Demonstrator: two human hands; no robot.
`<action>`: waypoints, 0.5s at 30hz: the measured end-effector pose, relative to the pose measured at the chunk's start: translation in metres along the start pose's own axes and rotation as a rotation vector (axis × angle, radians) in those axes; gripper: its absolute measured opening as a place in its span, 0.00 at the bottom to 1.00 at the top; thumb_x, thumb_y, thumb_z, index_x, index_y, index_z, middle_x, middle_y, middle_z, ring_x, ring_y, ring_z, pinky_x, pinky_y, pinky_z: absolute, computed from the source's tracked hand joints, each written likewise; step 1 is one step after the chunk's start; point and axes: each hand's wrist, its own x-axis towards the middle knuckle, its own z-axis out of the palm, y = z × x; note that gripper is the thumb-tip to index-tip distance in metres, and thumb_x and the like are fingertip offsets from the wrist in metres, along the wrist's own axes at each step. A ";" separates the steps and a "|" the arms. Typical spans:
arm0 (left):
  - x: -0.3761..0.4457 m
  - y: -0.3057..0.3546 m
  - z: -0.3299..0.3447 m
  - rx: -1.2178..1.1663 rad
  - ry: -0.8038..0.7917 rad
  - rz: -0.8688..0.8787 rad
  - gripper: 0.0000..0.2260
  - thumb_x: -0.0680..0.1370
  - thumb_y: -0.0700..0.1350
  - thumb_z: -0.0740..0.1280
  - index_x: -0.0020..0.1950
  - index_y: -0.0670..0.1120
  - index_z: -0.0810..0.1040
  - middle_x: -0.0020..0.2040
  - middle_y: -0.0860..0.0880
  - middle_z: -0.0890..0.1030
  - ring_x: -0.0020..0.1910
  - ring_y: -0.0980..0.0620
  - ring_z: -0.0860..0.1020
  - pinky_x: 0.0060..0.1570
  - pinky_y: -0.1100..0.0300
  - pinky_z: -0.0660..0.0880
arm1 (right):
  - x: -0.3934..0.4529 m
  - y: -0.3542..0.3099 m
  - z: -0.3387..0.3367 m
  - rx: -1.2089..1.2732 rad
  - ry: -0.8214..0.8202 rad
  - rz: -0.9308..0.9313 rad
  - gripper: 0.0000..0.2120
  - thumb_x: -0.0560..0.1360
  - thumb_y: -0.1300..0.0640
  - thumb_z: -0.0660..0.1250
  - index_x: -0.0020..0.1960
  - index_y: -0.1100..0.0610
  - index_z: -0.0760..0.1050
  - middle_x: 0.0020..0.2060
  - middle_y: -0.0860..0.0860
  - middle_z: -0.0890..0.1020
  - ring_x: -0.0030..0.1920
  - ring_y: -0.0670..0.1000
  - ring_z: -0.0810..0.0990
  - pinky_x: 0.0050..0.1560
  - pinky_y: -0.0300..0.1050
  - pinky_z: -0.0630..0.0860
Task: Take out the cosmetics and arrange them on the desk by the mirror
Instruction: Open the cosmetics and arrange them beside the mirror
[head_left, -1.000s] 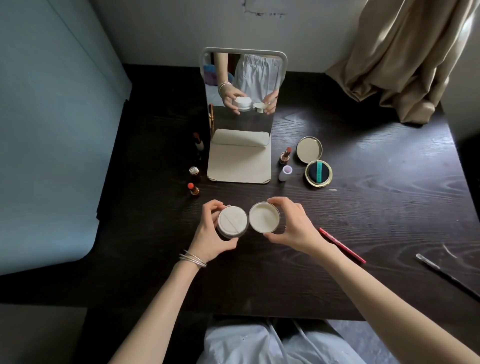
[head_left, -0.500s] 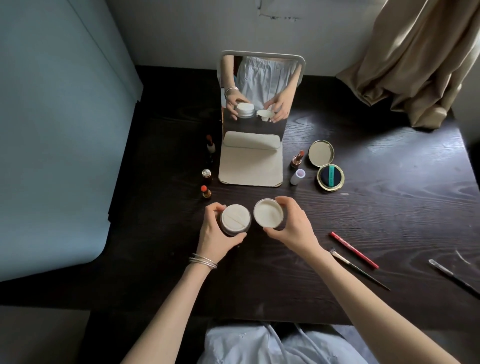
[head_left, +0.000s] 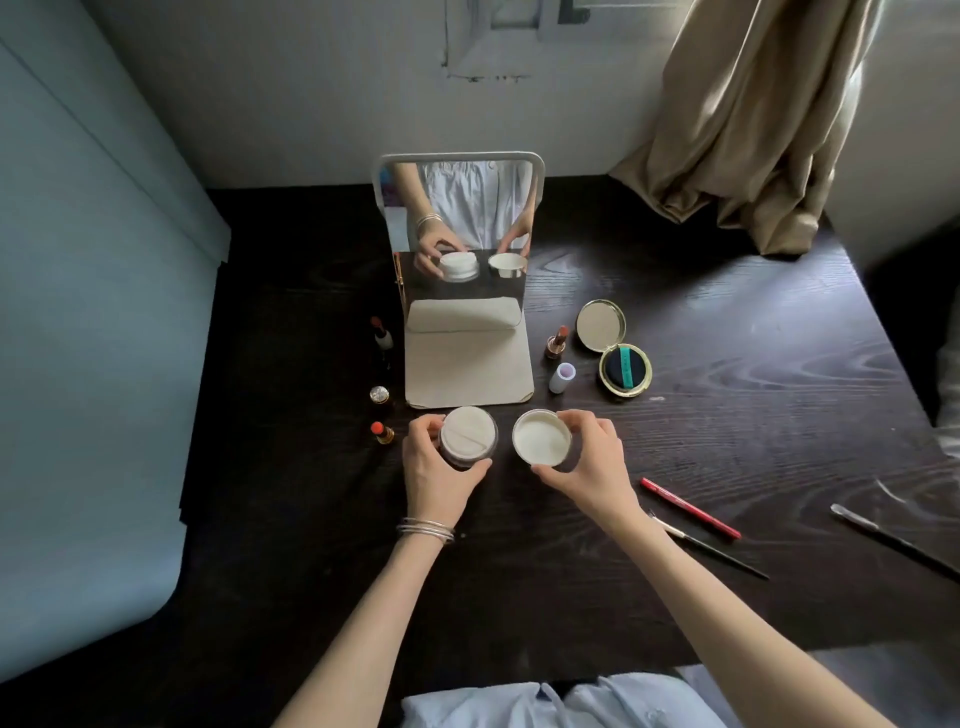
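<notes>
1. Left hand (head_left: 434, 470), fingers curled, grips the powder jar (head_left: 467, 437); its round puff faces up, axis upright.
2. Right hand (head_left: 589, 462) pinches the jar's lid (head_left: 542, 436) by the rim, hollow side up, just right of the jar and apart from it.
3. Beyond both grips stands the mirror (head_left: 460, 234); lipsticks (head_left: 383, 432) lie left of the jar, the open compact (head_left: 625, 370) beyond the lid.
4. Compared with half a second ago, jar and lid have drawn slightly apart; both hands keep their holds.
</notes>
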 end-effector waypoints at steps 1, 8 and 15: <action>0.000 -0.002 0.002 -0.002 0.004 -0.017 0.32 0.56 0.40 0.81 0.54 0.45 0.68 0.52 0.52 0.72 0.53 0.47 0.73 0.54 0.46 0.75 | 0.003 -0.001 0.003 0.004 -0.003 0.010 0.28 0.62 0.53 0.77 0.59 0.53 0.70 0.54 0.46 0.76 0.58 0.50 0.69 0.55 0.46 0.65; 0.002 -0.011 0.007 0.009 0.020 -0.069 0.31 0.56 0.37 0.80 0.53 0.43 0.68 0.53 0.52 0.72 0.54 0.47 0.74 0.56 0.48 0.75 | 0.016 -0.006 0.019 0.002 -0.021 0.031 0.30 0.64 0.53 0.76 0.62 0.54 0.69 0.57 0.47 0.76 0.61 0.50 0.68 0.58 0.47 0.65; 0.010 -0.010 0.006 -0.010 0.010 -0.079 0.30 0.58 0.36 0.80 0.51 0.45 0.67 0.53 0.51 0.73 0.54 0.47 0.75 0.56 0.48 0.75 | 0.017 -0.012 0.028 -0.020 -0.029 0.011 0.29 0.64 0.54 0.76 0.62 0.55 0.69 0.58 0.48 0.76 0.60 0.50 0.69 0.56 0.44 0.63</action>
